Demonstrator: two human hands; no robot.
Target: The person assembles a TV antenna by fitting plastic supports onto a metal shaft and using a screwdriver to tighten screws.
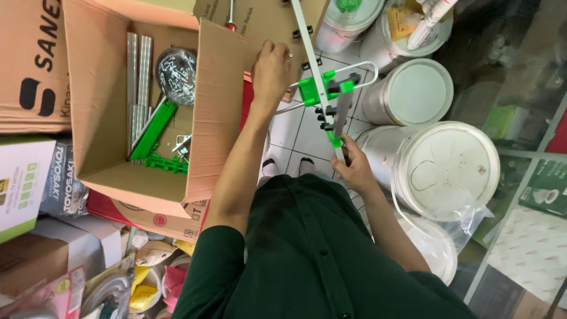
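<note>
At the far left an open cardboard box is tipped toward me so I can see into it: silver metal rods stand along its wall, a clear bag of small hardware sits at the back, and green plastic pieces lie on the bottom, all within easy reach. My left hand rests at the box's right flap, fingers curled and pressed together around what looks like a small screw or nut, though it is too tiny for me to be sure. Just to its right, over the tiled floor, I hold the white metal boom with its green clamp and a grey wire loop attached. My right hand grips the boom's lower end, closed firmly round it, to steady it upright before me. Further right stand white lidded buckets, well apart from my hands.
</note>
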